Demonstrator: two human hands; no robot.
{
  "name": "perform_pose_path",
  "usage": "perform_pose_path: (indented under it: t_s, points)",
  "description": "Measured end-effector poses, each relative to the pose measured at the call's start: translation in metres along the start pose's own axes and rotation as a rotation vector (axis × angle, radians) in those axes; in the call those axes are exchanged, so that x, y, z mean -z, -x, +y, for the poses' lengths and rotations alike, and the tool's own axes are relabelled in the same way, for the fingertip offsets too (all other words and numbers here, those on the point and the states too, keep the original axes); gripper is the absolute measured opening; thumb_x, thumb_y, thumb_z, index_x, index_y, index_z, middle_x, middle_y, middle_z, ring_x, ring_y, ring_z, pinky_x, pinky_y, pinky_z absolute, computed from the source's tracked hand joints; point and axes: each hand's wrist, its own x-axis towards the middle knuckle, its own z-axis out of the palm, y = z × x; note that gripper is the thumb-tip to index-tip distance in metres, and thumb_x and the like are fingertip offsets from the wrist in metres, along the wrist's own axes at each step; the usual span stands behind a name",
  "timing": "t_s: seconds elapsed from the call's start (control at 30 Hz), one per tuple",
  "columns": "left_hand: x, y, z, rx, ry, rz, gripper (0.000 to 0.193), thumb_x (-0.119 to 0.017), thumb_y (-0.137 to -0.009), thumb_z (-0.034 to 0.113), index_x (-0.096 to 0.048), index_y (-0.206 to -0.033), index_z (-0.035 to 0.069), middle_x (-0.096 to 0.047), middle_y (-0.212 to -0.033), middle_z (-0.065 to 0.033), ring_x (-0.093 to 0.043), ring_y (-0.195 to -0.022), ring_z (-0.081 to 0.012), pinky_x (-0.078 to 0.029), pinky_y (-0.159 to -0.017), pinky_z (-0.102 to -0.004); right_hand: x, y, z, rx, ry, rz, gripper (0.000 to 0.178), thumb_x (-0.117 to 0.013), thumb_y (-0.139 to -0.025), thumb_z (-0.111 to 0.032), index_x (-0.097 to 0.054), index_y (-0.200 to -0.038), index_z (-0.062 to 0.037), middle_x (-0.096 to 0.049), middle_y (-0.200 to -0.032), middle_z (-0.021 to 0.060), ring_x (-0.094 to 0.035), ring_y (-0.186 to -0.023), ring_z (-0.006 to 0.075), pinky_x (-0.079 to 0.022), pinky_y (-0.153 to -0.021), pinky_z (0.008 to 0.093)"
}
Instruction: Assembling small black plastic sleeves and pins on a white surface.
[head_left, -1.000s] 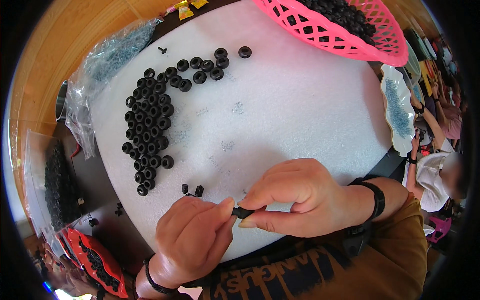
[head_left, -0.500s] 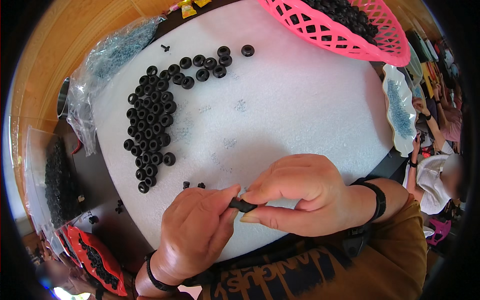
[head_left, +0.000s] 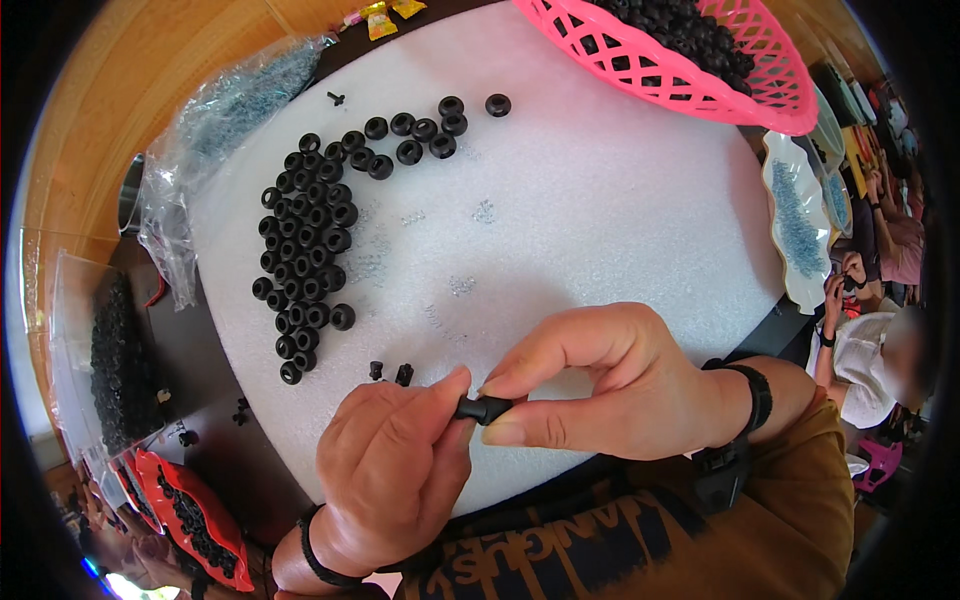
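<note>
Between both hands, close to my body, is a small black rubber piece (head_left: 484, 409) with a narrower stem at its left and a wider, rounded right end. My left hand (head_left: 392, 462) pinches the stem side between thumb and fingers. From the other side, my right hand (head_left: 615, 390) grips the wide end with thumb and forefinger. Whether this is one part or two joined is unclear. Just beyond my left fingers lie two small black plugs (head_left: 404, 375). Farther left, many black rubber rings (head_left: 317, 217) with round holes spread in a curved cluster over the white foam sheet (head_left: 600, 220).
A pink lattice basket (head_left: 660, 88) full of black parts stands at the far right, a white scalloped dish (head_left: 812, 265) of tiny clear-blue pieces below it. Leftward are a clear plastic bag (head_left: 170, 190), a clear box (head_left: 75, 330) and a red tray (head_left: 235, 540). Other people sit at the right.
The black piece has turned straighter between my fingers, and more of its stem shows. My right fingers have shifted slightly along it. The rings stay in place.
</note>
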Motion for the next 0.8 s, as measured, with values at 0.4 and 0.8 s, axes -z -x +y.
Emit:
perform_pose_path:
  t_s: [0.4,0.8]
  points:
    - [0.017,0.003,0.020,-0.084,-0.113,0.002,0.035,-0.071,-0.067,-0.003,-0.063,-0.101,-0.006,-0.060,-0.074,-0.0101,-0.057,-0.058,-0.0231,-0.048,-0.055,-0.0324,0.001,0.008,-0.012,0.235,0.290,-0.118,0.024,-0.077,-0.072,0.001,-0.067,-0.094,-0.0020,-0.068,-0.089,0.0102,-0.066,-0.083,0.0206,-0.051,-0.073,0.0286]
    - [0.008,0.021,0.035,-0.202,-0.415,0.112,0.036,-0.073,-0.067,0.003,-0.065,-0.101,-0.004,-0.059,-0.073,-0.0050,-0.057,-0.062,-0.0169,-0.052,-0.058,-0.0314,-0.001,0.016,-0.013,0.349,0.342,-0.151,0.026,-0.078,-0.070,-0.003,-0.068,-0.094,-0.0026,-0.068,-0.089,0.0118,-0.067,-0.080,0.0231,-0.052,-0.070,0.0294]
